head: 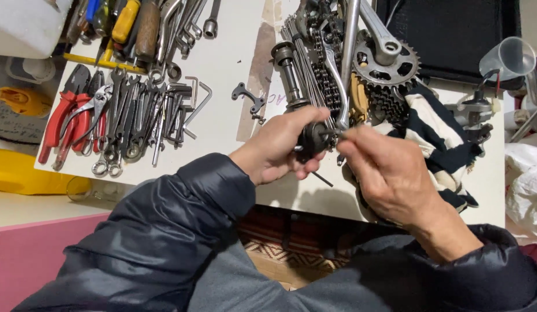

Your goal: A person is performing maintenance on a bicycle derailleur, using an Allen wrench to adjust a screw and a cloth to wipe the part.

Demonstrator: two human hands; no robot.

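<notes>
My left hand (278, 148) grips a small dark round metal part (312, 139) over the near edge of the white table (228, 52). My right hand (390, 173) pinches a thin metal piece (338, 134) against that part's end. Both arms wear dark puffy sleeves. Just beyond the hands lie a bundle of thin spokes (306, 63), a bicycle chain (323, 78), a toothed chainring with crank arm (387, 60) and a stack of sprockets (387, 104). A short axle (289, 72) lies left of the spokes.
Several wrenches and hex keys (144, 112) and red-handled pliers (66, 112) are laid out at the left. Screwdrivers (135, 26) lie at the back left. A black-and-white striped cloth (439, 130) lies at the right, a clear cup (508, 58) beyond it. A yellow container (20, 173) sits left of the table.
</notes>
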